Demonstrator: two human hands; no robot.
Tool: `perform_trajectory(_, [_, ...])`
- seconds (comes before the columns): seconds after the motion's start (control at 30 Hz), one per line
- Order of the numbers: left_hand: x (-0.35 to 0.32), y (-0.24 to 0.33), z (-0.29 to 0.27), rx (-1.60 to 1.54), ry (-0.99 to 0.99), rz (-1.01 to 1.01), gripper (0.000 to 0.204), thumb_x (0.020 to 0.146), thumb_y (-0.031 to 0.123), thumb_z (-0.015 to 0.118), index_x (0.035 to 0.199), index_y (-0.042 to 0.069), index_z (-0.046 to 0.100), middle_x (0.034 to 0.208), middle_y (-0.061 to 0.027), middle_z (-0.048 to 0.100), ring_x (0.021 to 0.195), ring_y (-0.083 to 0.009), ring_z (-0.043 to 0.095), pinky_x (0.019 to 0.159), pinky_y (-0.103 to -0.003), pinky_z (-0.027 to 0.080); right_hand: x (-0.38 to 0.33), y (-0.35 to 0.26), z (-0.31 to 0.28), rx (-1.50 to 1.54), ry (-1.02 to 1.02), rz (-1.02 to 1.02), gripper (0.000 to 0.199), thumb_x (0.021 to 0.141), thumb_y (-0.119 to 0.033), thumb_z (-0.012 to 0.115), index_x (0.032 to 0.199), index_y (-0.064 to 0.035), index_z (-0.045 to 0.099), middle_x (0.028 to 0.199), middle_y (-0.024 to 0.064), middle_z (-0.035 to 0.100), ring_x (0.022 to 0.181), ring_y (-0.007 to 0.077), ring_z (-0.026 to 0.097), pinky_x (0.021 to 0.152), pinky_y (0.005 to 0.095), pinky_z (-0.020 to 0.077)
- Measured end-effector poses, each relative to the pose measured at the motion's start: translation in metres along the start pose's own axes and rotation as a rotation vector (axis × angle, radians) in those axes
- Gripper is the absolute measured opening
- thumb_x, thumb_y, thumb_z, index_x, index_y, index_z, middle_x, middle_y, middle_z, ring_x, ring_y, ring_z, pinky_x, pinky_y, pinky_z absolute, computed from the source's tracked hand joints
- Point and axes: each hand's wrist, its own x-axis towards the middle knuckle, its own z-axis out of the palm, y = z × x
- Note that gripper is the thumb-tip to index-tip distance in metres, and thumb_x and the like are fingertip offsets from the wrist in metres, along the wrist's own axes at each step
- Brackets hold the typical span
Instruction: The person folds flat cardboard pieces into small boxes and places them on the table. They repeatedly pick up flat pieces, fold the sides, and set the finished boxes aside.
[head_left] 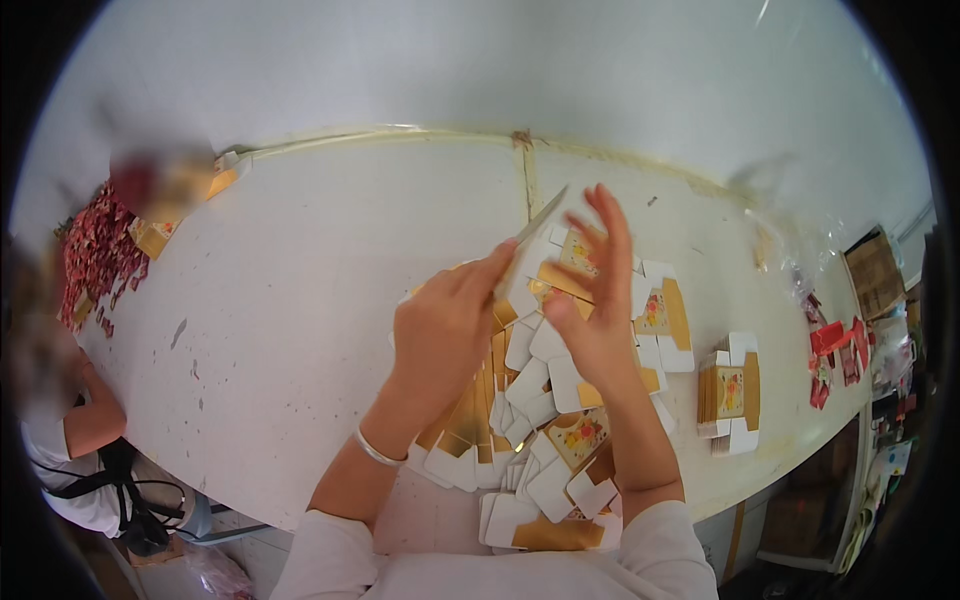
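The camera sits on a person's head and looks down and forward over a big white table (300,270). The left hand (440,325) and right hand (600,315) are close, near the middle. White sleeves (325,560) come in at the bottom. It sees very wide, so a co-worker (90,490) shows far left and straight edges bend.

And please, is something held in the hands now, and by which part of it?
The left hand grips a flat carton piece, seen nearly edge-on, by its lower left side. The right hand is open beside it, holding nothing visible.
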Motion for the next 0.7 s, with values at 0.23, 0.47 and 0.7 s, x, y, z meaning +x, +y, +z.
perform_trajectory(0.23, [0.003, 0.002, -0.001, -0.045, 0.101, 0.097, 0.070, 0.070, 0.027, 0.070, 0.128, 0.006, 0.036, 0.123, -0.0185, 0.042, 0.106, -0.0319, 0.045, 0.091, -0.046, 0.034, -0.010, 0.019, -0.009, 0.127, 0.051, 0.461, 0.038, 0.083, -0.006, 0.056, 0.119, -0.0018, 0.044, 0.103, 0.0033, 0.053, 0.091, 0.0100, 0.050, 0.078, 0.0244, 0.0421])
perform_trajectory(0.47, [0.007, -0.015, 0.003, -0.500, 0.073, -0.265, 0.052, 0.074, 0.010, 0.065, 0.121, 0.007, 0.043, 0.094, -0.0124, 0.062, 0.079, -0.0229, 0.063, 0.070, -0.030, 0.049, 0.004, 0.029, -0.019, -0.714, 0.370, -0.407, 0.057, 0.076, 0.000, 0.062, 0.127, -0.0015, 0.037, 0.121, 0.0126, 0.044, 0.106, 0.0233, 0.044, 0.090, 0.0365, 0.0366])
perform_trajectory(0.7, [-0.006, -0.005, 0.013, -0.302, 0.111, -0.005, 0.056, 0.076, 0.013, 0.063, 0.126, 0.006, 0.037, 0.078, -0.0095, 0.062, 0.056, -0.0237, 0.057, 0.052, -0.030, 0.045, -0.003, 0.039, -0.006, -0.306, -0.006, 0.086, 0.022, 0.085, -0.015, 0.053, 0.102, -0.0005, 0.052, 0.094, 0.0100, 0.050, 0.087, 0.0209, 0.046, 0.082, 0.0305, 0.0360])
